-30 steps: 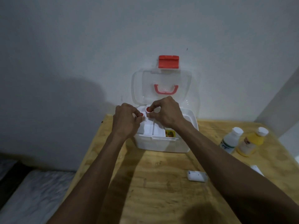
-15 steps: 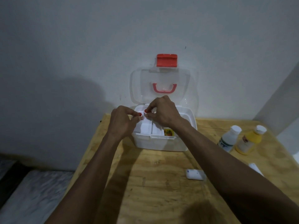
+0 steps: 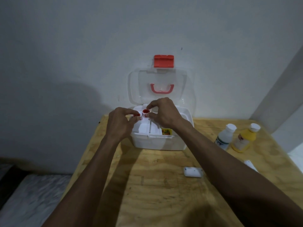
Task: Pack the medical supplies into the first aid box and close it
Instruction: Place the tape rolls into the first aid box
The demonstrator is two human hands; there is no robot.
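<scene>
Both hands are up over the open box. The left hand (image 3: 120, 124) has its fingers curled in, pinching a small red-and-white roll (image 3: 137, 115) between thumb and fingertips. The right hand (image 3: 164, 113) is doing the same with a second little roll (image 3: 145, 113), white outside with a red core, thumb below and forefinger hooked over the top. The two rolls are just beside each other, held above the left end of the tray (image 3: 146, 127) that sits inside the white first aid box (image 3: 160, 143). Can't really tell if they're tape or something else.

The box sits at the far edge of the wooden table (image 3: 164, 185), clear lid (image 3: 161, 86) standing open against the wall, red latch (image 3: 163, 61) at the top and a red handle (image 3: 162, 88) showing through it. There's a small yellow packet (image 3: 166, 131) in the front right compartment.

Off to the right, a white bottle (image 3: 225, 136) and a yellow bottle (image 3: 245, 140) stand side by side, both with white caps. Nearer, a small white packet (image 3: 192, 172) lies flat on the table.
</scene>
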